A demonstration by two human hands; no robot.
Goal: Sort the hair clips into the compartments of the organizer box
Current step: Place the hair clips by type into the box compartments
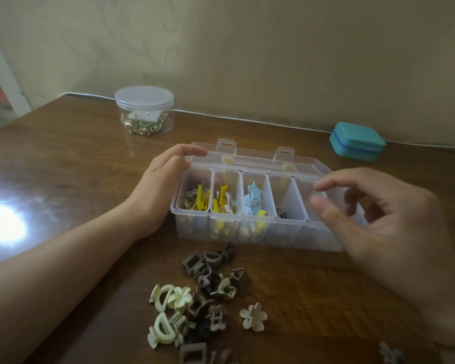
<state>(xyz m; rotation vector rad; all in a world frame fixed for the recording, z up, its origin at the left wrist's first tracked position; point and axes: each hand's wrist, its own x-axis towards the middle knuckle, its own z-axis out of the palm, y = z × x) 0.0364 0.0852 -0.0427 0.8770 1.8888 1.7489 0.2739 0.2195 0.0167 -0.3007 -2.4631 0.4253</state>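
A clear, rectangular plastic organizer box (pixel 258 232) sits on a glossy, dark brown wooden table (pixel 76 158), its hinged transparent lid (pixel 255 153) laid open behind it. Inside, smooth translucent bins stand side by side. The leftmost holds yellow and grey clips (pixel 197 200); the next holds more yellow, slender clips (pixel 222 203); the third holds pale blue star-shaped clips (pixel 254 199); the fourth shows one small dark brown clip (pixel 281 213) at its bottom. What lies in the rightmost bin is hidden.

The left hand (pixel 163 179) rests against the box's left end, fingers curved over the far left corner by the lid hinge, bracing rather than gripping. The right hand (pixel 378 219) hovers over the right end of the box, blurred, thumb and fingers spread apart and loosely curled; nothing is visibly held between them.

In front of the box lies a loose pile of matte plastic claw clips (pixel 205 298): chocolate-brown ones with square, triangular and half-moon frames, and cream ones shaped as half-moons. A cream flower-shaped clip (pixel 254 317) lies just beside the pile, to its right.

Near the far edge stands a round clear plastic jar (pixel 144 111) with a frosted lid, holding small gold-toned trinkets. A teal, rounded-corner case (pixel 357 141) sits well to the right.
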